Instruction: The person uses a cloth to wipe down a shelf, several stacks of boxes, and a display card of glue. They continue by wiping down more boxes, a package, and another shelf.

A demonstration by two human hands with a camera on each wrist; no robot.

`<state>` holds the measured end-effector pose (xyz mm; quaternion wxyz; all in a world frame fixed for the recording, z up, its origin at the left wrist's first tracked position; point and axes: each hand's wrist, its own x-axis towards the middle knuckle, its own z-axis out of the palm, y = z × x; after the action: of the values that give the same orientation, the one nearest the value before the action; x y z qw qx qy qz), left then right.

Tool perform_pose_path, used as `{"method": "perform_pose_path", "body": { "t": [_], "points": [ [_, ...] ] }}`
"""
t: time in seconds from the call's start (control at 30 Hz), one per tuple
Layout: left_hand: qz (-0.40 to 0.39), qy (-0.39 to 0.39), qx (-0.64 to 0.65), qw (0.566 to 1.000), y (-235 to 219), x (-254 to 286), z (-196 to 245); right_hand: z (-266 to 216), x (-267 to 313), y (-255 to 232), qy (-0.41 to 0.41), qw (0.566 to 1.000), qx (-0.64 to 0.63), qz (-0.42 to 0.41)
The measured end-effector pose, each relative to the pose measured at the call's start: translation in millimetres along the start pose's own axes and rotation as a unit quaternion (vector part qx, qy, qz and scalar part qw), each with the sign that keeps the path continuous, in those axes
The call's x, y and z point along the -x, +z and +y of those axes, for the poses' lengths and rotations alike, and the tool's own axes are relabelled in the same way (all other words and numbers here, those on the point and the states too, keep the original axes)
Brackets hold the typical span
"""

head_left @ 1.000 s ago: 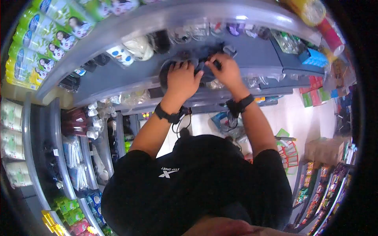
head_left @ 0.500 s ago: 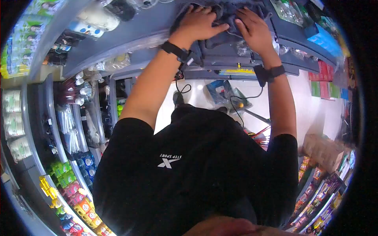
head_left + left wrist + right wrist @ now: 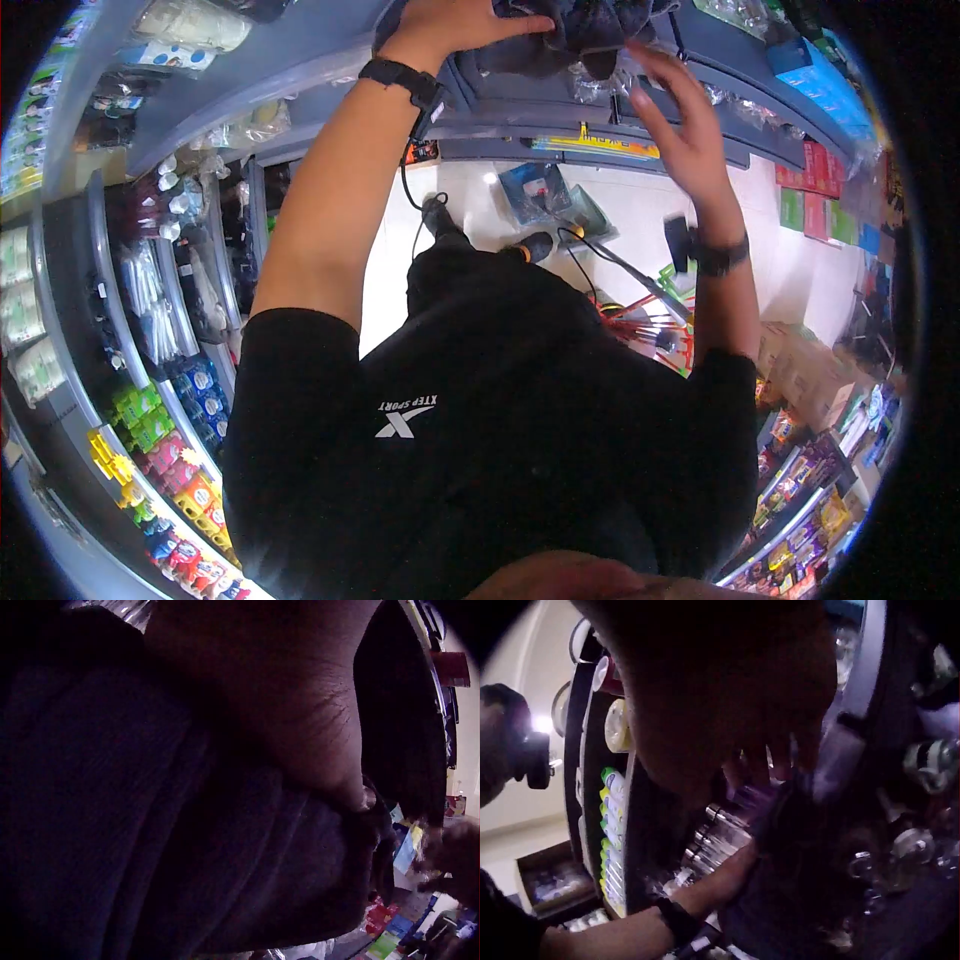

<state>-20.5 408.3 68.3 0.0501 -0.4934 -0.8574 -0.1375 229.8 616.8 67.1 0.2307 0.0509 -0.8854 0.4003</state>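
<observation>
A bunched dark cloth (image 3: 590, 28) lies at the top edge of the head view, its folds filling much of the left wrist view (image 3: 150, 817). Across its left part rests my left hand (image 3: 450, 24), thumb straight; the fingertips are cut off by the frame. The right wrist view also shows the left hand (image 3: 733, 871) against the dark cloth (image 3: 772, 900). At the cloth's lower right edge is my right hand (image 3: 688, 130), its fingers extended and apart; whether a fingertip touches the fabric cannot be told. The right hand (image 3: 727, 697) is in deep shadow in its wrist view.
Grey shelf edges (image 3: 300, 85) run below the cloth, with plastic-wrapped goods (image 3: 262, 125) at left. A blue box (image 3: 815, 85) sits at right. Bagged items (image 3: 535, 195) and a cardboard box (image 3: 805, 365) stand on the floor. Cables hang from both wrists.
Both hands and the cloth have shifted toward the top of the head view. The right hand has come off the cloth's top to its lower right edge, and the hands are farther apart.
</observation>
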Motion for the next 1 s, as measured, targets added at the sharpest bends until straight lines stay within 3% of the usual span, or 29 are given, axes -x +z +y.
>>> {"method": "perform_pose_path", "body": {
  "t": [0.07,0.1,0.13,0.2,0.23,0.27,0.37,0.43,0.53,0.6,0.67,0.7,0.73,0.77,0.8,0.87,0.93,0.97,1.0],
  "points": [
    [-0.027,-0.024,0.004,0.999,-6,2,6,6,56,-21,0.111,0.990,0.071,-0.043],
    [0.018,-0.031,-0.010,0.999,6,4,1,16,84,-29,0.162,0.978,0.113,-0.072],
    [0.014,-0.032,-0.007,0.999,2,7,4,29,117,-36,0.213,0.960,0.155,-0.098],
    [0.020,-0.051,0.031,0.998,-11,8,14,67,202,-54,0.410,0.850,0.220,-0.247],
    [0.036,-0.052,-0.005,0.998,-2,8,11,94,252,-64,0.471,0.794,0.193,-0.333],
    [0.035,-0.045,-0.001,0.998,-4,9,13,84,262,-66,0.525,0.727,0.161,-0.412],
    [0.038,-0.042,0.004,0.998,-6,7,11,8,262,-73,0.586,0.741,0.016,-0.327],
    [0.010,-0.052,0.013,0.999,-8,4,13,-44,251,-84,0.500,0.806,-0.198,-0.247],
    [-0.017,-0.057,0.007,0.998,-9,1,13,-136,227,-97,0.379,0.820,-0.406,-0.138],
    [-0.021,-0.049,-0.001,0.999,-9,1,17,-164,237,-124,0.268,0.890,-0.336,-0.155],
    [-0.028,-0.059,-0.027,0.997,-14,5,21,-187,220,-141,0.106,0.940,-0.310,-0.100],
    [-0.030,-0.053,-0.025,0.998,-16,9,23,-200,232,-149,0.108,0.940,-0.322,-0.020],
    [-0.030,-0.056,-0.021,0.998,-19,11,25,-202,247,-159,0.139,0.925,-0.355,0.008],
    [-0.029,-0.058,-0.018,0.998,-21,12,25,-213,253,-158,0.269,0.926,-0.256,0.067],
    [-0.029,-0.050,-0.015,0.998,-21,10,24,-224,258,-155,0.391,0.899,-0.150,0.125],
    [-0.044,-0.063,-0.016,0.997,-18,9,22,-211,253,-147,0.496,0.866,-0.020,0.063],
    [-0.031,-0.050,-0.024,0.998,-8,11,18,-145,343,-141,0.598,0.791,0.123,0.029],
    [-0.005,-0.050,-0.031,0.998,-5,9,16,-125,372,-129,0.606,0.786,0.119,0.037],
    [-0.010,-0.041,-0.032,0.999,-3,7,15,-105,401,-118,0.591,0.767,0.250,0.016]
  ]
}}
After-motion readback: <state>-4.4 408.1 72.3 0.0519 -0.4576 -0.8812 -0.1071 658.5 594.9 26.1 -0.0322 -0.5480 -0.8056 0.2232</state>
